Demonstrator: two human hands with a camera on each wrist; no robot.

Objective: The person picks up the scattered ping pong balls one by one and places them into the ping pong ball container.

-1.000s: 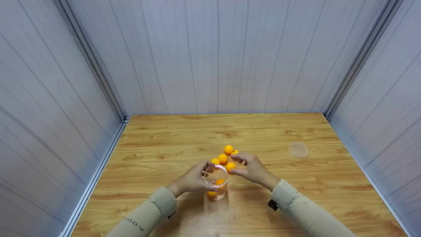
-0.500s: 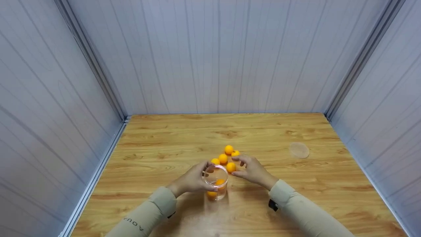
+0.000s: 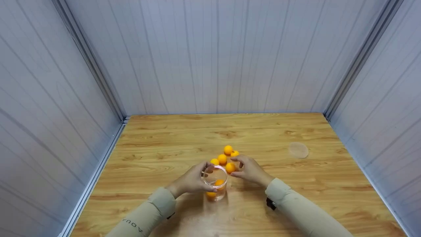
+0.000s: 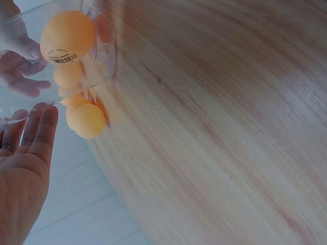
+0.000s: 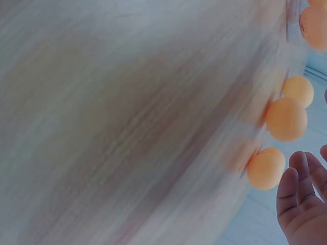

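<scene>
My left hand holds a clear plastic cup around its side, thumb near, fingers on the far side. The cup stands upright on the table with orange ping-pong balls inside; one ball shows printed lettering. Just right of the cup, my right hand hovers with thumb and fingers parted around a loose ping-pong ball. In the right wrist view its fingers appear apart from the balls; contact cannot be made out for certain. Beyond lie other loose balls, among them a farther ball and one ball between.
A translucent round disc, perhaps a lid, lies flat at the right of the wooden table. Pale panel walls enclose the table at the back and both sides.
My right hand has shifted slightly left, closer around the nearest loose ball. The left hand and the cup have stayed in place.
</scene>
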